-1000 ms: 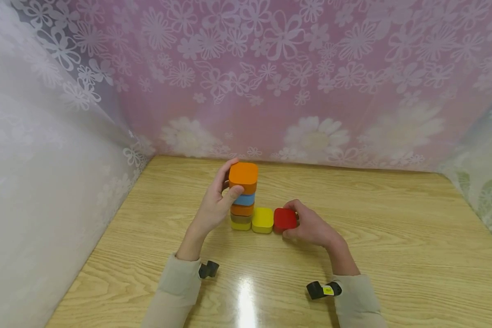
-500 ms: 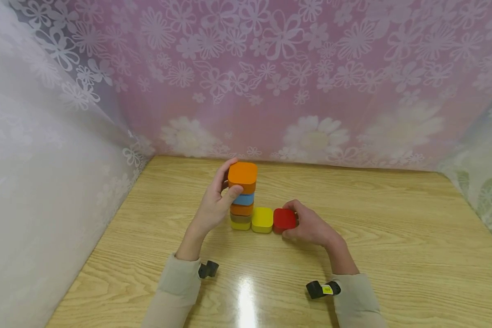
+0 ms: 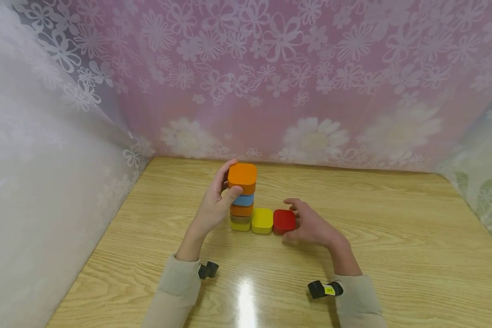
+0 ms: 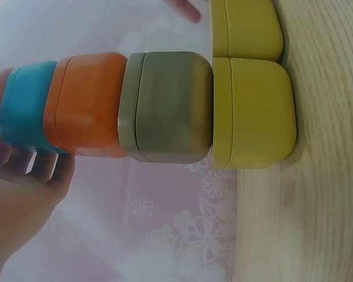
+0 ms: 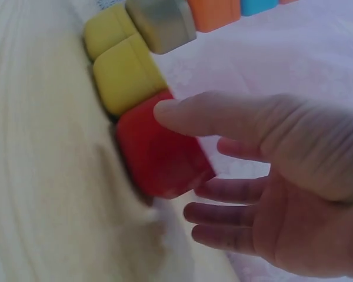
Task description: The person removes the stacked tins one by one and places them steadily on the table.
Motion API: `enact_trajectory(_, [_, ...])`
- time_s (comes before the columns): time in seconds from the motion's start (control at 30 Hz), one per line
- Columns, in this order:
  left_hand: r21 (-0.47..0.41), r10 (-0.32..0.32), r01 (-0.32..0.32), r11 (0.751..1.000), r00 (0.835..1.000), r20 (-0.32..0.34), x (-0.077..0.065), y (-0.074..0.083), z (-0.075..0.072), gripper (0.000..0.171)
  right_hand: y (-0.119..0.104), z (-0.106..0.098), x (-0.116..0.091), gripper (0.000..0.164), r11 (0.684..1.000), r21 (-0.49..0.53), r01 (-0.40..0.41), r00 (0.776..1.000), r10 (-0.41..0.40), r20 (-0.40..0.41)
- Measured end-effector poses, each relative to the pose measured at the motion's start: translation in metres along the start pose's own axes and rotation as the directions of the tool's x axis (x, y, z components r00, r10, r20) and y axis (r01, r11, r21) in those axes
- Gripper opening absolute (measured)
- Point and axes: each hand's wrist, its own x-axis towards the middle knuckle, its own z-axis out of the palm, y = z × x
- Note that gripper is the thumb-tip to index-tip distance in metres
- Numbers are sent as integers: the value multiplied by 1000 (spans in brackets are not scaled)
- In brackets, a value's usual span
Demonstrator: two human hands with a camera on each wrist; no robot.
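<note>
A tower of rounded square lidded boxes stands on the table. From the bottom up come a yellow box (image 4: 259,111), an olive box (image 4: 170,106), an orange box (image 4: 88,106), a blue box (image 4: 29,106) and a top orange box (image 3: 243,174). My left hand (image 3: 215,205) grips the top orange box, thumb on the near side and fingers behind. Right beside the tower's base sits a second yellow box (image 3: 262,219), with a red box (image 3: 284,220) against its right side. My right hand (image 3: 313,226) is around the red box's right end, fingers spread; its thumb overlaps the box in the right wrist view.
The boxes stand on a wood-grain table (image 3: 393,246). A pink flowered curtain (image 3: 246,91) hangs along the back edge, and a whitish sheet (image 3: 57,182) closes the left side. Black wrist cameras are strapped at both sleeves (image 3: 358,296).
My right hand's fingers have loosened and spread away from the red box. The left hand keeps its grip on the top orange box, and the boxes stay in place.
</note>
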Motion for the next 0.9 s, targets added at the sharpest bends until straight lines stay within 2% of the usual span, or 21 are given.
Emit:
enact_trajectory(0.2, [-1, -3, 3, 1000, 1000, 2, -1, -1, -1, 79, -12, -5, -3, 87, 1000, -9, 12, 997, -13, -72])
enact_trajectory(0.37, [0, 5, -5, 1000, 1000, 3, -1, -1, -1, 81, -26, -4, -4, 83, 995, 23, 96, 987, -92, -133])
enact_trajectory(0.47, [-7, 4, -4, 1000, 1000, 9, -1, -1, -1, 81, -36, -3, -6, 78, 986, 52, 158, 973, -146, -179])
enact_trajectory(0.57, [-16, 0, 1, 1000, 1000, 15, -2, -2, -1, 81, -49, 0, -8, 70, 972, 70, 224, 949, -201, -242])
enact_trajectory(0.7, [-12, -4, 4, 1000, 1000, 14, -2, -3, -2, 79, -67, 6, -10, 65, 942, 66, 330, 901, -294, -320])
enact_trajectory(0.8, [-3, -4, 4, 1000, 1000, 13, -1, -3, -2, 80, -76, 11, -8, 67, 917, 30, 398, 867, -365, -340])
enact_trajectory(0.9, [3, -3, 3, 1000, 1000, 15, 0, -2, -2, 81, -82, 16, -7, 70, 900, 4, 436, 847, -409, -339])
